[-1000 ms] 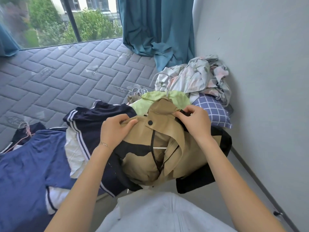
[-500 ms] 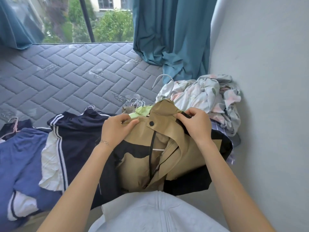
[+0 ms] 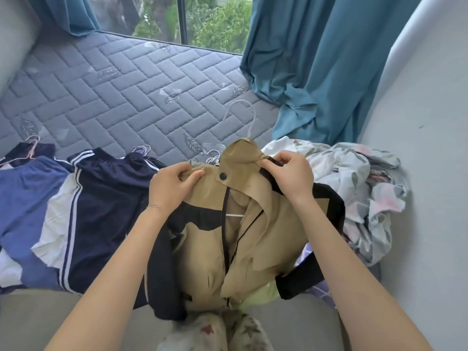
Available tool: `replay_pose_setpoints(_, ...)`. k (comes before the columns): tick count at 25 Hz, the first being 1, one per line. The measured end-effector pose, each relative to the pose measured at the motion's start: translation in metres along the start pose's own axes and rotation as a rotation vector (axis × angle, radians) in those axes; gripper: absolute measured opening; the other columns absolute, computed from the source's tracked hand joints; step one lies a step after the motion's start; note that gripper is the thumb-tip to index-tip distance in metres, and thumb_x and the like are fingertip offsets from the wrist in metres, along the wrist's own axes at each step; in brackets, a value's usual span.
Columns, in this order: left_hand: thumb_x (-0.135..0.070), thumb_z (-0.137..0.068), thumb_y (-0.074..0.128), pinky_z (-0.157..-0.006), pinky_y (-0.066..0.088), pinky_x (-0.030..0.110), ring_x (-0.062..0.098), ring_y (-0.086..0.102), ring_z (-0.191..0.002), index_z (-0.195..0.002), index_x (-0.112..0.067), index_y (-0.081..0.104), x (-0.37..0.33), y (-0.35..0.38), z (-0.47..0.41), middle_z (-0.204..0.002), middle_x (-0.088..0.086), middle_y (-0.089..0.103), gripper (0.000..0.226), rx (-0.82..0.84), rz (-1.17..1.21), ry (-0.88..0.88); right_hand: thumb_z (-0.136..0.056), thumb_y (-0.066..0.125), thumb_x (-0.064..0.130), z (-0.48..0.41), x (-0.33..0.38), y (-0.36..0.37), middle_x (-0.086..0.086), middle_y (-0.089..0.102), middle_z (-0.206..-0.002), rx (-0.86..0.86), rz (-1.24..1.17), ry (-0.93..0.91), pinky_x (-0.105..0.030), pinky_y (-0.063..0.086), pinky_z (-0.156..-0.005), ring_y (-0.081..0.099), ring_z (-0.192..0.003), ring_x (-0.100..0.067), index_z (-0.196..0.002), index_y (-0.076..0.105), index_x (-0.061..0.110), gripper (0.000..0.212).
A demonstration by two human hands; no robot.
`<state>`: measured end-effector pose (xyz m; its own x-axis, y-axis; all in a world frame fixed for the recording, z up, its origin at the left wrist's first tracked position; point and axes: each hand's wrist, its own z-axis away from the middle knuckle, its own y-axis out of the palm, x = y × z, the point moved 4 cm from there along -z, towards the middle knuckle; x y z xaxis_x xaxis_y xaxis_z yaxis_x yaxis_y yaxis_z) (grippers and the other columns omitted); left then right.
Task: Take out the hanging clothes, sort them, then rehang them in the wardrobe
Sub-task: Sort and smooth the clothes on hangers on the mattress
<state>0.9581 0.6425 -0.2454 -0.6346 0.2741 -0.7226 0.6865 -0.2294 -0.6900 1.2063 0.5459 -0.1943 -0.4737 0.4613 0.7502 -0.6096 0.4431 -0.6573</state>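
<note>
Between both hands, left hand and right hand pinch the khaki jacket shoulders.

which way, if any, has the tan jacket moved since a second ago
Yes. The tan jacket has shifted towards the window against the floral bedding; the green garment now shows below its hem.

Tan jacket w/ black panels; navy garment w/ white stripes; teal curtain.
</note>
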Motion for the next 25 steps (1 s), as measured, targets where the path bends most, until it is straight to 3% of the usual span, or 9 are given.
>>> replay_pose_setpoints(4, -0.040, -0.090, 0.062, -0.063, 0.033, 0.034, 0.029, 0.050, -0.067, -0.061, -0.030, 0.034, 0.067, 0.070, -0.065, -0.055, -0.011, 0.037, 0.041, 0.015, -0.059, -0.056, -0.077, 0.075, 0.042, -0.071, -0.054, 0.081, 0.007, 0.051, -0.055, 0.074, 0.035, 0.028, -0.032, 0.037, -0.056, 0.048, -0.059, -0.015, -0.055, 0.049, 0.022, 0.040)
replay_pose_setpoints(8, -0.045, -0.091, 0.057, -0.069, 0.035, 0.039, 0.028, 0.051, -0.071, -0.068, -0.027, 0.039, 0.152, 0.152, -0.118, -0.065, -0.008, 0.044, 0.035, 0.029, -0.130, -0.077, -0.082, 0.071, 0.038, -0.132, -0.125, 0.170, 0.004, 0.058, -0.066, 0.121, 0.084, 0.043, -0.036, 0.043, -0.065, 0.055, -0.072, -0.022, -0.065, 0.055, 0.020, 0.030)
replay_pose_setpoints(11, -0.045, -0.093, 0.055, -0.075, 0.036, 0.041, 0.024, 0.049, -0.077, -0.075, -0.021, 0.046, 0.206, 0.198, -0.139, -0.075, -0.002, 0.053, 0.031, 0.017, -0.126, -0.124, -0.086, 0.067, 0.037, -0.164, -0.172, 0.226, 0.000, 0.069, -0.093, 0.148, 0.119, 0.034, -0.039, 0.049, -0.081, 0.061, -0.091, -0.023, -0.090, 0.067, 0.018, 0.020)
replay_pose_setpoints(14, -0.036, -0.092, 0.059, -0.082, 0.042, 0.046, 0.032, 0.053, -0.090, -0.093, -0.013, 0.058, 0.246, 0.224, -0.149, -0.090, 0.010, 0.059, 0.023, 0.014, -0.115, -0.148, -0.089, 0.063, 0.038, -0.173, -0.207, 0.265, -0.003, 0.065, -0.122, 0.231, 0.205, -0.005, -0.042, 0.043, -0.099, 0.056, -0.116, -0.024, -0.123, 0.061, 0.018, 0.039)
replay_pose_setpoints(16, -0.032, -0.091, 0.061, -0.090, 0.042, 0.046, 0.036, 0.053, -0.101, -0.110, -0.010, 0.061, 0.258, 0.233, -0.150, -0.103, 0.014, 0.060, 0.029, 0.054, -0.113, -0.138, -0.093, 0.058, 0.039, -0.167, -0.220, 0.279, -0.003, 0.055, -0.139, 0.269, 0.277, -0.016, -0.042, 0.037, -0.107, 0.046, -0.130, -0.024, -0.139, 0.048, 0.017, 0.052)
replay_pose_setpoints(19, -0.032, -0.091, 0.061, -0.099, 0.042, 0.045, 0.029, 0.054, -0.113, -0.129, -0.016, 0.055, 0.255, 0.228, -0.144, -0.123, 0.007, 0.060, 0.041, 0.090, -0.096, -0.066, -0.095, 0.054, 0.038, -0.154, -0.222, 0.282, -0.001, 0.043, -0.149, 0.259, 0.316, 0.001, -0.043, 0.029, -0.113, 0.035, -0.139, -0.023, -0.147, 0.038, 0.017, 0.058)
replay_pose_setpoints(25, -0.031, -0.088, 0.061, -0.106, 0.037, 0.048, 0.015, 0.047, -0.130, -0.137, -0.027, 0.048, 0.211, 0.181, -0.102, -0.140, -0.007, 0.052, 0.050, 0.036, -0.148, 0.007, -0.092, 0.059, 0.033, -0.107, -0.181, 0.247, 0.002, 0.050, -0.143, 0.197, 0.244, -0.098, -0.041, 0.028, -0.114, 0.039, -0.135, -0.020, -0.142, 0.046, 0.020, 0.053)
